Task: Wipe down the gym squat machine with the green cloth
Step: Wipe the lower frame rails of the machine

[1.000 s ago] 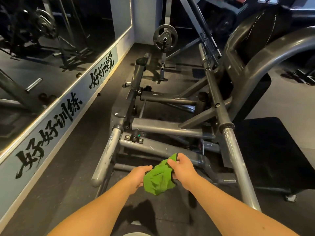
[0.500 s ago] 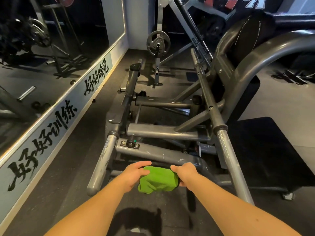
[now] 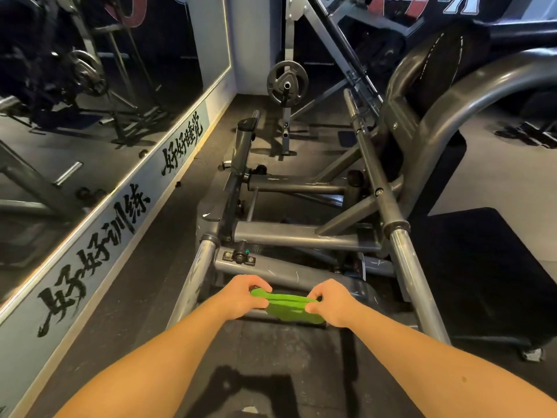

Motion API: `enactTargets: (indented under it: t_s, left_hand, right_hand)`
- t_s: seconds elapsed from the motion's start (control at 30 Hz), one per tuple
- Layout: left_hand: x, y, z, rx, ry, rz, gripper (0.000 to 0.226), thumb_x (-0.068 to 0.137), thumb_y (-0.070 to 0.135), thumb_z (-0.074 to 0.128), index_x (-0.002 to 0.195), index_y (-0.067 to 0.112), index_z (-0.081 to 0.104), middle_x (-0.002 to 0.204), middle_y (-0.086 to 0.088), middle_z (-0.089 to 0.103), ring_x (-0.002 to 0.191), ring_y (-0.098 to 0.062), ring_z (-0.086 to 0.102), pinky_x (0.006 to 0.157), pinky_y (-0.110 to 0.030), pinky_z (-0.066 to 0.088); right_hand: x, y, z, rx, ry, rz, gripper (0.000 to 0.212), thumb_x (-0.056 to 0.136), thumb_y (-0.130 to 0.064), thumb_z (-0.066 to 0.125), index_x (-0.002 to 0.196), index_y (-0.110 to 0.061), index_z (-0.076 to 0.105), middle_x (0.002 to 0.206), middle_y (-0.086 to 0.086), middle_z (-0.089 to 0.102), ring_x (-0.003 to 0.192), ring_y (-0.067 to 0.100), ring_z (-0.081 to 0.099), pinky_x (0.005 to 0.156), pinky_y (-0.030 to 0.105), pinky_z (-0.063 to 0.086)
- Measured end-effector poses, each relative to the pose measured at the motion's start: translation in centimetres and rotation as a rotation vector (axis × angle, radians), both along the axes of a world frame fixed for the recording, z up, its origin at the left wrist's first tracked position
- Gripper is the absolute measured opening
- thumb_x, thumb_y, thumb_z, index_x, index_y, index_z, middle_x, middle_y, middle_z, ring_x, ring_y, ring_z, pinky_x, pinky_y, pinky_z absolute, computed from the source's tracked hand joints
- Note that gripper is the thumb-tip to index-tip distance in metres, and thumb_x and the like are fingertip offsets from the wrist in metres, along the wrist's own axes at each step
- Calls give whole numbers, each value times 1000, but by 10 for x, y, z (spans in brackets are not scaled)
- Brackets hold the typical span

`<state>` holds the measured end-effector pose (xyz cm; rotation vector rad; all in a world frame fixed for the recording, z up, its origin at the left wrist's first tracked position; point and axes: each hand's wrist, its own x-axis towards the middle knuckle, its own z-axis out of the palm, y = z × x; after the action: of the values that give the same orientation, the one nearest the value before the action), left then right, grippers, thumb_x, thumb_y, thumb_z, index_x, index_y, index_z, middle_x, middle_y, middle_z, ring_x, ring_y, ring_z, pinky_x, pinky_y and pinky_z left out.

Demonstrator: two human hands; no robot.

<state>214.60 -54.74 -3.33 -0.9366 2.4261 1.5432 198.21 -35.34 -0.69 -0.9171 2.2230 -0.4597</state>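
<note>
Looking down along the squat machine (image 3: 301, 236) from its near end, both forearms reaching forward.

Gripping the green cloth (image 3: 289, 307) in both hands, pulled out sideways between them into a flat folded band.
- Left hand (image 3: 241, 297): fingers curled over the cloth's left end, thumb tucked against it, pinching the fabric.
- Right hand (image 3: 330, 303): same on the right end, fingertips and thumb closed on the fabric.

Holding the cloth low at the near end of the frame, between the left chrome bar (image 3: 193, 282) and the right chrome bar (image 3: 416, 282). Left bar just beside the left wrist, right bar well apart from the right hand. Just beyond the cloth, a scuffed grey cross tube (image 3: 286, 271) with a bolted bracket (image 3: 239, 257) and a black knob on top. Possibly touching metal underneath, but cannot tell from this steep angle.

Around it:
- Further cross tubes and diagonal braces beyond, with a black pad (image 3: 443, 64) on a curved arm at upper right.
- Weight plate (image 3: 287, 84) on an upright peg at the far end.
- Mirror (image 3: 90, 86) along the left wall, with a pale band of black brush lettering (image 3: 99, 245) beneath it.
- Dark rubber floor (image 3: 150, 267) on the left, black platform (image 3: 482, 267) on the right.
</note>
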Motion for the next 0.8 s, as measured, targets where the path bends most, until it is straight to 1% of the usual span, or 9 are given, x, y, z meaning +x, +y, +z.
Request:
enactTargets:
  t_s: [0.1, 0.2, 0.3, 0.37, 0.47, 0.53, 0.67, 0.73, 0.8]
  left_hand:
    - [-4, 3, 6, -178, -29, 49, 7, 83, 37, 79, 89, 36, 77, 92, -4, 68, 87, -21, 63, 84, -29, 52]
    - [-5, 9, 4, -267, -73, 109, 17, 66, 67, 63, 62, 52, 68, 90, -3, 60, 95, -31, 63, 87, -33, 50]
    - [-5, 27, 9, -243, -30, 162, 21, 80, 54, 68, 73, 34, 67, 86, 0, 65, 85, -22, 63, 85, -36, 52]
    - [-6, 44, 15, -205, 39, 200, 21, 87, 43, 69, 78, 24, 66, 76, 2, 63, 74, -17, 56, 77, -36, 50]
    - [-5, 69, 20, -143, 111, 249, 19, 94, 32, 69, 87, 15, 70, 74, 4, 62, 69, -9, 53, 71, -31, 45]
    - [-3, 83, 21, -68, 142, 269, 12, 97, 26, 69, 95, 14, 73, 82, 7, 69, 75, -4, 59, 74, -23, 46]
    - [3, 104, 17, 77, 155, 370, 22, 89, 35, 78, 100, 16, 72, 89, 5, 73, 81, -6, 64, 68, -10, 46]
    - [7, 106, 11, 47, 105, 413, 33, 82, 36, 85, 101, 13, 71, 85, 4, 70, 76, -8, 60, 65, -16, 45]
    - [9, 104, 3, -18, 58, 419, 25, 84, 27, 82, 99, 11, 70, 80, 3, 67, 75, -13, 58, 65, -22, 44]
  right_hand:
    - [-3, 0, -1, 6, 95, 3, 21, 90, -35, 73, 77, -19, 71, 77, 2, 67, 73, 17, 55, 85, 36, 51]
    - [-2, 2, 0, -16, 109, -9, 27, 91, -39, 71, 73, -18, 68, 68, -2, 59, 72, 18, 54, 81, 32, 45]
    - [-3, 2, -2, -78, 17, -67, 37, 92, -34, 70, 63, -16, 56, 62, 5, 43, 60, 18, 39, 60, 32, 33]
    - [-1, 0, -4, -142, -125, -192, 33, 91, -29, 72, 66, -15, 57, 64, 8, 43, 62, 18, 38, 58, 31, 31]
    - [9, -2, -4, -237, -516, -416, 16, 95, -18, 68, 88, -4, 68, 82, 20, 67, 71, 24, 62, 60, 31, 55]
    - [18, -1, 3, -259, -762, -493, 18, 100, -15, 61, 104, 2, 66, 100, 24, 73, 81, 27, 70, 60, 35, 61]
    - [27, 2, 3, -224, -941, -445, 35, 107, -30, 46, 116, -4, 67, 99, 18, 73, 86, 28, 69, 71, 38, 60]
    - [25, 6, -3, -193, -1008, -408, 42, 108, -34, 41, 118, -3, 68, 109, 22, 72, 94, 31, 67, 79, 40, 61]
    - [24, 9, -6, -175, -1064, -374, 41, 107, -30, 41, 123, -1, 66, 120, 24, 69, 104, 33, 67, 85, 41, 60]
